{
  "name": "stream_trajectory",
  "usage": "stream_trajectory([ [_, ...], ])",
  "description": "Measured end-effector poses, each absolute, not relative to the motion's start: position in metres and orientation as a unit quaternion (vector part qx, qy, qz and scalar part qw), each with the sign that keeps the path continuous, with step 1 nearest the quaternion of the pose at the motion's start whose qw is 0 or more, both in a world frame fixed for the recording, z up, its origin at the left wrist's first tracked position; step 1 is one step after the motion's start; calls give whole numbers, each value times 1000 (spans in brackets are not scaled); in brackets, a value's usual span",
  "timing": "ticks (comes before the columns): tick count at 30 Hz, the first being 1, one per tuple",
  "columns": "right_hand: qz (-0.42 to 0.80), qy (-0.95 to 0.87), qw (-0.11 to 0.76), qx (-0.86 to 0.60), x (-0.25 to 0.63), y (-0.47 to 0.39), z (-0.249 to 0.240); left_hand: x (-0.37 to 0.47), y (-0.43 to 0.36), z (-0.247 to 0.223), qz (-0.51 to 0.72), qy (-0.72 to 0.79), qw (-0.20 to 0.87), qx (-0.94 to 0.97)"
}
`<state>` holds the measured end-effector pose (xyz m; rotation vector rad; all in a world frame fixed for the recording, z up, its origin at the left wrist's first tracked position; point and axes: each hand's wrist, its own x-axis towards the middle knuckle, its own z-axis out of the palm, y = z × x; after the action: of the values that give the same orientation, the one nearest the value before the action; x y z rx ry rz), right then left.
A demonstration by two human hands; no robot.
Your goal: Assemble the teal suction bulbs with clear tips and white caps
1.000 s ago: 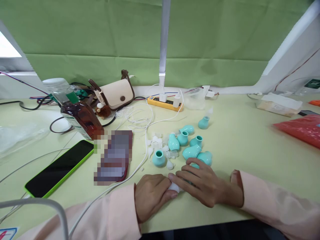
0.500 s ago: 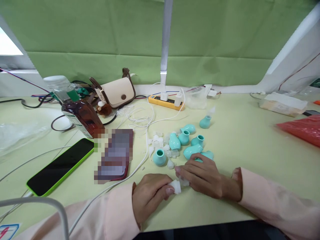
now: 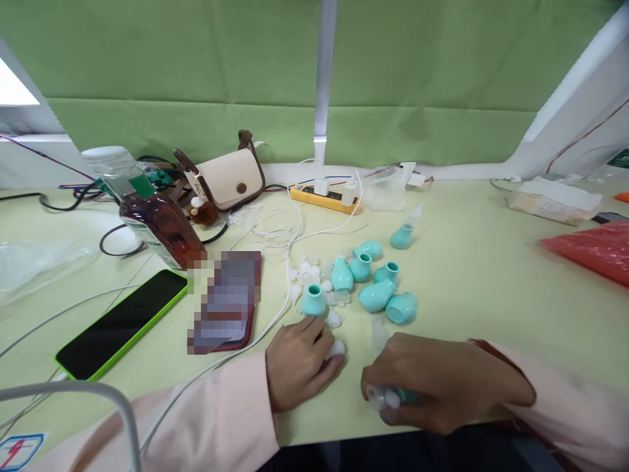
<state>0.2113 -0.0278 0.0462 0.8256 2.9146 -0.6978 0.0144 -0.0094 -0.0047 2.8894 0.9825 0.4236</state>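
Note:
My left hand (image 3: 301,362) is closed around a small translucent white plastic piece (image 3: 335,350), which sticks out by the thumb. Just beyond its fingertips stands a teal bulb (image 3: 313,300) with an open neck. Near the table's front edge, my right hand (image 3: 432,380) wraps round another teal bulb with a clear plastic fitting (image 3: 381,397) at its end; most of that bulb is hidden by the fingers. A clear plastic piece (image 3: 379,333) lies on the table behind my right hand. Several teal bulbs (image 3: 377,295) and a heap of small white fittings (image 3: 309,270) lie beyond both hands.
A green-edged phone (image 3: 122,321) and a red-cased phone (image 3: 226,301) lie on the left. Behind them are a bottle of dark liquid (image 3: 160,226) and a cream handbag (image 3: 236,178). White cables run to a yellow power strip (image 3: 304,196). A red bag (image 3: 594,252) lies at far right.
My right hand has moved right and nearer, and now grips a teal bulb with a clear fitting. The left hand has shifted slightly forward, still holding a white piece.

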Motion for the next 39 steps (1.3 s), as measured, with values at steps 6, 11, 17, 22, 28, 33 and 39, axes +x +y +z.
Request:
stream_trajectory([
  [6, -168, 936, -55, 304, 206, -8, 29, 22, -1, -3, 136, 313, 35, 939],
  [11, -159, 929, -87, 321, 207, 3, 25, 28, 7, -4, 130, 320, 7, 938],
  [17, -159, 931, -101, 313, 211, 19, 23, 36, 19, -6, 134, 321, -26, 937],
  [22, -155, 935, -99, 304, 217, 38, 24, 43, 28, -7, 143, 339, -41, 929],
  [28, -141, 934, -113, 308, 220, 59, 22, 50, 39, -10, 155, 367, -59, 915],
  [33, -127, 924, -144, 332, 220, 63, 21, 54, 46, -12, 161, 392, -63, 904],
  [39, -114, 893, -253, 355, 216, 39, 23, 54, 44, -7, 186, 393, -39, 900],
])
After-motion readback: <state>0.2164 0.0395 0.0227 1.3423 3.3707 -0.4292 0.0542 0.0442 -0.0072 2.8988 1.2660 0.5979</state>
